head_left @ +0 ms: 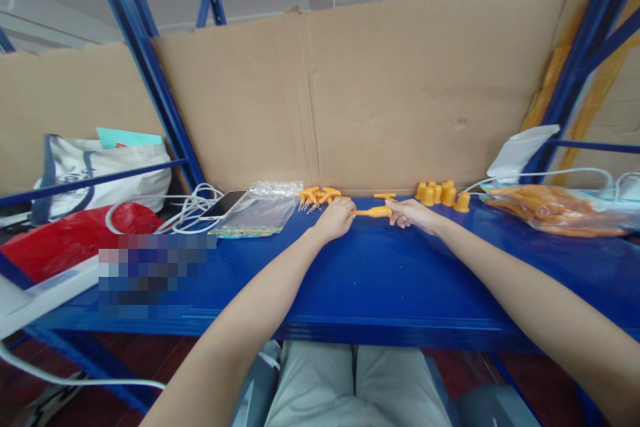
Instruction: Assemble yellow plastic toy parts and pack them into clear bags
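A yellow plastic corkscrew part point(374, 212) spans the gap between my hands, lying nearly level above the blue tabletop. Its ridged, thinner stem points left and its wider body points right. My left hand point(336, 219) is closed round the stem end, which its fingers cover. At the wider end, my right hand point(411, 215) grips with thumb and fingers. Behind my left hand lie several orange corkscrews point(319, 195) with T-shaped handles and metal spirals. A yellow T-shaped piece point(385, 196) rests just beyond my right hand.
Several yellow cup-shaped parts point(436, 194) stand right of my right hand. Farther right lies a clear bag of orange parts point(555, 210). Leftward are a clear plastic bag point(263, 210), a phone point(225, 205), white cables point(187, 213) and a red bag point(75, 240). Cardboard point(400, 93) walls the back.
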`<action>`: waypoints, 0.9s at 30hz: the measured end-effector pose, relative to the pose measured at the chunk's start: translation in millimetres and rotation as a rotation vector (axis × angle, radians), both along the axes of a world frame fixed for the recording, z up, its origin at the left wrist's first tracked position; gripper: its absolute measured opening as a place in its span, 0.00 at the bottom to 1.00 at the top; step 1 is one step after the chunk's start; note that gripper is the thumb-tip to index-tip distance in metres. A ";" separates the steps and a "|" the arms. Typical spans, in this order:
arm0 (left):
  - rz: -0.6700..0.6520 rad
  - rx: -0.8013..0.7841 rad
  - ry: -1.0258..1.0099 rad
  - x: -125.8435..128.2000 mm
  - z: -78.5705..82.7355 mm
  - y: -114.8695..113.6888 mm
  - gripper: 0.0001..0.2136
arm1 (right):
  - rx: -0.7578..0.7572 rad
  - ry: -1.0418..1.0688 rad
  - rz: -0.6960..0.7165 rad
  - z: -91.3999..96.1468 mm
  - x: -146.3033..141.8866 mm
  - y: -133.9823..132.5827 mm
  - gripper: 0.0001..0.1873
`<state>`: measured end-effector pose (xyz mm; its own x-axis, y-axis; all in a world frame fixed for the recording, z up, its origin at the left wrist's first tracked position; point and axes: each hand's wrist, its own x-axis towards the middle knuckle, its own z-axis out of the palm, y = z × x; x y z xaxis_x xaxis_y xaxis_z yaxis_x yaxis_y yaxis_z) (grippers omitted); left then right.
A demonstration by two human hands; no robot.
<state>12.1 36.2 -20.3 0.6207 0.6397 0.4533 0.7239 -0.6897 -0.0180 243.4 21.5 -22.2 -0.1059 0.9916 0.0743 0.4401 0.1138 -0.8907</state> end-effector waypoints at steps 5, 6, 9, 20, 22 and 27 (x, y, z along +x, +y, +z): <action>-0.004 0.001 -0.019 2.0 0.2 -1.8 0.06 | -0.090 -0.066 -0.074 2.4 -5.7 0.4 0.33; -0.006 0.000 -0.025 2.3 0.1 -1.7 0.06 | -0.093 -0.075 -0.083 2.0 -6.5 1.0 0.34; -0.010 -0.006 -0.038 2.4 -0.6 -0.5 0.06 | -0.085 -0.093 -0.088 0.6 -7.1 2.7 0.36; -0.003 0.062 -0.101 -1.8 -6.5 11.6 0.05 | -0.020 0.029 0.070 4.3 6.6 -5.4 0.21; -0.016 0.081 -0.114 -1.8 -7.4 12.2 0.05 | -0.035 0.063 0.049 3.4 3.0 -5.7 0.13; -0.040 0.110 -0.138 -1.7 -8.2 12.4 0.05 | -0.080 0.065 -0.014 4.2 -7.0 -6.6 0.27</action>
<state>10.4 48.7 -28.5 0.5713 0.5578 0.6020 0.6971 -0.7170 0.0029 236.4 14.9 -18.0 -0.0896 0.9960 0.0012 0.3818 0.0355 -0.9236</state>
